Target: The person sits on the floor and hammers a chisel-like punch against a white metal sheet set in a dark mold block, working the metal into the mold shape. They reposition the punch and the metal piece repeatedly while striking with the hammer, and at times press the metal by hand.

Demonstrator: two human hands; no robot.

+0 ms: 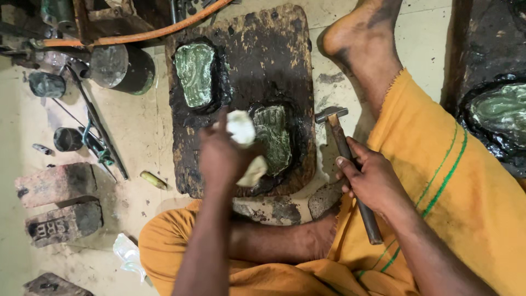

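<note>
Cloth [241,129], pale and crumpled, is bunched in the left hand [222,156], fingers closed tight round it, pressed over the green metal plate [274,138] set in black pitch on the wooden board [263,49]. Right hand [370,178] grips the hammer [345,151] by its handle, head resting beside the board.

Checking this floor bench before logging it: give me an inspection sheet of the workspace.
Surface: dusty pale floor under a black-coated wooden board.
Job's things: two green embossed metal pieces, upper and lower, set in black pitch.
Clutter: bricks, dark cylinders, thin rods.
Hands: left hand presses a white cloth by the lower piece; right hand grips a hammer.
Cables: orange hose.
Surroundings: orange garment, another pitch board.
</note>
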